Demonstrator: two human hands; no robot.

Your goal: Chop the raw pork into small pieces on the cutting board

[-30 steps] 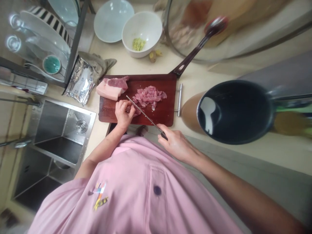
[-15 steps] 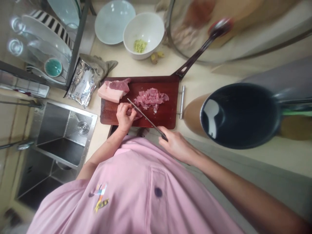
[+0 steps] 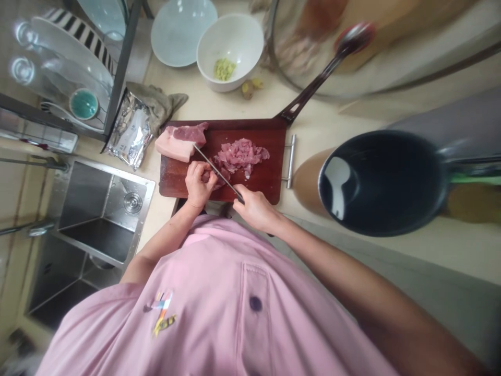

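Note:
My right hand (image 3: 257, 209) is closed round the handle of a knife (image 3: 216, 171), whose blade slants up and left over a dark red cutting board (image 3: 182, 179). Curled fingers of my left hand (image 3: 199, 184) press a small piece of raw meat (image 3: 222, 180) on the board, just left of the blade. Part of that piece is hidden by the fingers and knife. Beyond the blade lies a pile of cut raw meat (image 3: 242, 156). A larger slab of meat with a pale fatty side (image 3: 176, 146) rests at the board's upper left, near the knife tip.
A dark pan (image 3: 385, 183) stands to the right, a glass lid (image 3: 313, 94) and a spoon (image 3: 305, 99) at the back. Behind the board are a white bowl (image 3: 246, 47) with chopped bits and a pale plate (image 3: 176, 31). A foil bag (image 3: 131, 133) and sink (image 3: 143, 214) are left.
My right hand and the knife have moved to the left and slightly away from me, so the blade tip now reaches near the slab. My left hand keeps its grip on the meat.

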